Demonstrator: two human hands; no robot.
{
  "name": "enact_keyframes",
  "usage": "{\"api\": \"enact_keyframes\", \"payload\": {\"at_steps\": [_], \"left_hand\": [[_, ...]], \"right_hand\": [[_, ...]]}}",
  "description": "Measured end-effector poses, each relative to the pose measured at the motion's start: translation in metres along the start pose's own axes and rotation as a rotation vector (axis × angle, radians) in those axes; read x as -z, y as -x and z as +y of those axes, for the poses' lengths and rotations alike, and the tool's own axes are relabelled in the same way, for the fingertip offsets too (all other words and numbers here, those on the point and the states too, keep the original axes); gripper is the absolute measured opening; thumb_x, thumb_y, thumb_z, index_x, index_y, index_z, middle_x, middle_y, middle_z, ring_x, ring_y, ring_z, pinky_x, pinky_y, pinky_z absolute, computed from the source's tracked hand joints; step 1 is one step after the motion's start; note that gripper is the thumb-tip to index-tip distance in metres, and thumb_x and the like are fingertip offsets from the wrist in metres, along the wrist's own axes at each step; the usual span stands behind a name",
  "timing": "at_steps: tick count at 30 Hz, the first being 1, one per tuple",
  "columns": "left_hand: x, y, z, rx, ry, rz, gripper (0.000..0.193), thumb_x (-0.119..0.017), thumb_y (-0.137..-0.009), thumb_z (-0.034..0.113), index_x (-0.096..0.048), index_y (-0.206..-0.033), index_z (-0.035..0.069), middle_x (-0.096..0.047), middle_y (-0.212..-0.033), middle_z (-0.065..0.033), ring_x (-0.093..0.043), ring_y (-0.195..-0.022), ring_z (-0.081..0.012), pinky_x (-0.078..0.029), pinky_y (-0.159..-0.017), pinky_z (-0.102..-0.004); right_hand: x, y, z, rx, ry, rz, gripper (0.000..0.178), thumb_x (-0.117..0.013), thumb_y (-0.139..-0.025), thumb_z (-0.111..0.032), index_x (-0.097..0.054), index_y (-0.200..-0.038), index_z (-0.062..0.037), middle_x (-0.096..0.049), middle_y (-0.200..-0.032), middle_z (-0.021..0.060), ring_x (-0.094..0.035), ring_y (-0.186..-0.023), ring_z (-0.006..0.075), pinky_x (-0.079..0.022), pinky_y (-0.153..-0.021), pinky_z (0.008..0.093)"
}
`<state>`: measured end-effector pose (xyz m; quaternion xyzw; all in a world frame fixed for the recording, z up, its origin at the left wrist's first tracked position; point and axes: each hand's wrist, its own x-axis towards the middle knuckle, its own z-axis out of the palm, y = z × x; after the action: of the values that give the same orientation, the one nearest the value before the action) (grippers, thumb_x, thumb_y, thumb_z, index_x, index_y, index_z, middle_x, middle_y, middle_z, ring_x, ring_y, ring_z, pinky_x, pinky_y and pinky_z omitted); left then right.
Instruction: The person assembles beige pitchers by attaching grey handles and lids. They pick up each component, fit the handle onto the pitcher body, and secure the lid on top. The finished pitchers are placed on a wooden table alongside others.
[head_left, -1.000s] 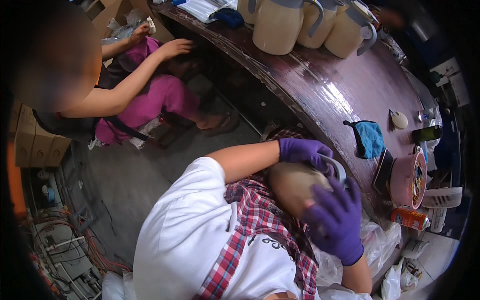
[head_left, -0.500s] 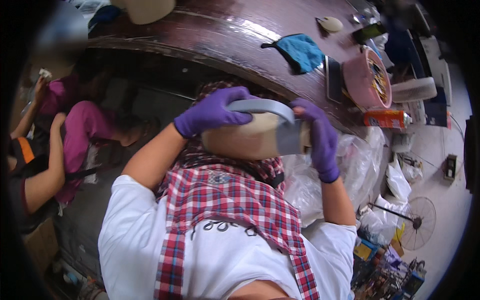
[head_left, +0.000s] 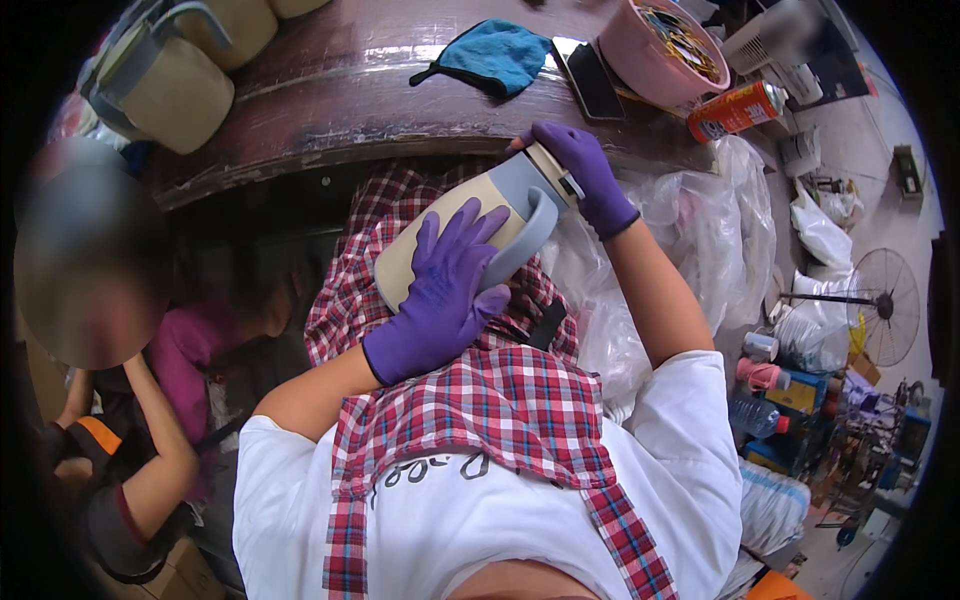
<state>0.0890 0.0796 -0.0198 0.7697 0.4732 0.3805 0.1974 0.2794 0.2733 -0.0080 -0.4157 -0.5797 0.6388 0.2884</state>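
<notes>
A cream thermal jug [head_left: 403,258] with a grey collar and a grey handle [head_left: 532,238] lies tilted across my lap, its top end toward the upper right. My left hand [head_left: 440,295], in a purple glove, rests on the jug's body with its fingers spread, the thumb side beside the handle. At the top end, my right hand [head_left: 585,178], gloved the same way, is wrapped around the cream lid [head_left: 546,165]. A small dark part shows on the lid near the fingers. The jug's underside is hidden against my checked apron [head_left: 470,400].
On the dark red table [head_left: 330,95] are a blue cloth [head_left: 500,55], a phone [head_left: 592,82], a pink tub [head_left: 640,50], an orange spray can [head_left: 737,110] and several cream jugs [head_left: 180,95]. Clear plastic bags [head_left: 690,230] lie right of my lap. Another person [head_left: 150,440] sits at left.
The jug has turned so its handle faces toward me and its top end points farther up right. My left hand has gone from gripping near the handle to lying spread on the body.
</notes>
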Motion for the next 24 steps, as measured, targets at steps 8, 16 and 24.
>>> {"api": "enact_keyframes", "payload": {"at_steps": [8,16,24], "left_hand": [[0.005,-0.007,-0.011,0.030,-0.072,0.194,0.045,-0.083,-0.076,0.018,-0.054,-0.107,0.006,-0.046,-0.150,-0.0223,-0.039,-0.141,-0.0458,-0.026,-0.117,-0.0580],[-0.035,0.001,-0.006,-0.024,-0.176,0.045,0.020,-0.071,-0.079,0.017,-0.065,-0.098,0.012,-0.049,-0.148,-0.0167,-0.041,-0.140,-0.0429,-0.025,-0.116,-0.0633],[-0.038,-0.018,-0.002,0.021,-0.249,0.024,0.035,-0.072,-0.076,0.024,-0.067,-0.109,0.013,-0.045,-0.147,-0.0215,-0.035,-0.142,-0.0440,-0.020,-0.115,-0.0660]], "right_hand": [[0.013,0.033,0.008,0.483,0.550,-0.001,0.044,-0.052,-0.094,-0.013,-0.057,-0.135,0.0001,-0.061,-0.138,0.0183,-0.059,-0.128,0.0278,-0.044,-0.108,0.0378],[0.038,0.078,0.020,-0.469,0.005,0.100,0.047,-0.060,-0.096,-0.056,-0.064,-0.124,-0.0176,-0.064,-0.103,-0.0015,-0.065,-0.084,0.0083,-0.054,-0.064,0.0263],[0.048,0.039,0.008,-0.772,0.356,0.048,0.065,-0.046,-0.095,-0.072,-0.065,-0.116,-0.0134,-0.065,-0.096,0.0053,-0.063,-0.087,0.0212,-0.054,-0.073,0.0385]]}}
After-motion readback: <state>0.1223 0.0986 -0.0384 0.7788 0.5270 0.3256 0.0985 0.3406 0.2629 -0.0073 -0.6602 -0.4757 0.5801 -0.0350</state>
